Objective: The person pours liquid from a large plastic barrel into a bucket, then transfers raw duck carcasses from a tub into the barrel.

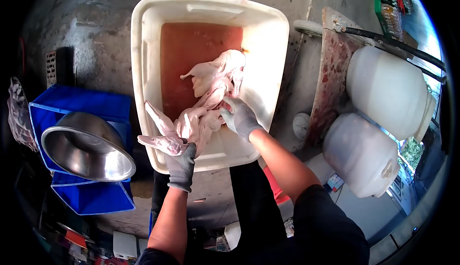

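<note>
A large white plastic tub stands in front of me, with reddish liquid in its far part. Several plucked ducks lie heaped in it, pale and limp, and partly overlapping. At the near left rim, my left hand in a grey glove is closed around a plucked duck just behind its head, the bill pointing left. My right hand, gloved too, is over the right side of the heap, its fingers curled on a duck's flesh. Its fingertips are partly hidden among the carcasses.
To the left, a steel basin rests tilted on blue plastic crates. A cart with a stained board and two big whitish barrels stand at the right. Concrete floor surrounds the tub.
</note>
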{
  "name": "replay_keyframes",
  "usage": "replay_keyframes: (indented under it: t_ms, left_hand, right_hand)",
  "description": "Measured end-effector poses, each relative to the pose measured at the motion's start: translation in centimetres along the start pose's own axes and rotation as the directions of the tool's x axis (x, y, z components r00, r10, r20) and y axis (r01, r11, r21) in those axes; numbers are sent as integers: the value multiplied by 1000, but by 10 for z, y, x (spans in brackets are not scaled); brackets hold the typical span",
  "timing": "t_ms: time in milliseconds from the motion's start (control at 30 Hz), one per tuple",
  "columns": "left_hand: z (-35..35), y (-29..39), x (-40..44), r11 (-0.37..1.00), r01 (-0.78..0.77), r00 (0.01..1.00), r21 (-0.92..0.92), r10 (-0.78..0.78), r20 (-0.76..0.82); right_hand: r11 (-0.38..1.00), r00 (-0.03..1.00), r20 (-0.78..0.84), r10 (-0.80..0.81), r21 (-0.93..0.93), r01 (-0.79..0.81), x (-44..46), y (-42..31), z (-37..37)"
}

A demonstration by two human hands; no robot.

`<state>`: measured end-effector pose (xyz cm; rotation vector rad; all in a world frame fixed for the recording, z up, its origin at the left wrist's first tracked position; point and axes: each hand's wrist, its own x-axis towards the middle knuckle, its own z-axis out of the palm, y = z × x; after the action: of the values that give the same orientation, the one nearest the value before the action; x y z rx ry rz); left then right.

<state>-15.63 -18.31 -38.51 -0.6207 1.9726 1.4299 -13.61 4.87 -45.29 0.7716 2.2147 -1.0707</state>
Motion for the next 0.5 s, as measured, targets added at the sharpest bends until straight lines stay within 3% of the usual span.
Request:
replay_keyframes:
  t_ms: [33,100,200,233,300,333,400,433,500]
  left_hand:
    - [0,-1,-1,1000,19,1000,0,-19,20]
    - [0,2,-3,998,57,997,-19,-55,57]
    - [3,-2,-5,989,130,991,-68,-130,2]
    - [1,1,-6,989,129,992,-68,-129,4]
    - [-1,8,-7,990,131,991,-54,-129,45]
    - [-2,9,-7,990,129,991,-60,-127,42]
    - [-3,13,-9,991,106,994,-88,-105,10]
    - [-2,12,-8,994,73,997,-87,-74,-12]
    - [-5,12,-7,996,63,998,-68,-62,11]
  right_hand:
    - [971,996,-24,-89,-224,81,25,-1,2]
    - [781,916,-68,-396,-549,297,72,16,33]
    - [413,961,211,-177,-871,267,102,6,64]
    - [414,962,209,-177,-871,265,102,7,67]
    - [347,964,266,-2,-904,250,101,7,73]
    - [341,964,266,-5,-906,251,101,8,73]
    - [505,988,143,57,-858,95,97,13,63]
    - [657,998,53,-21,-752,54,90,16,50]
    - [807,978,-186,98,-560,-187,93,26,34]
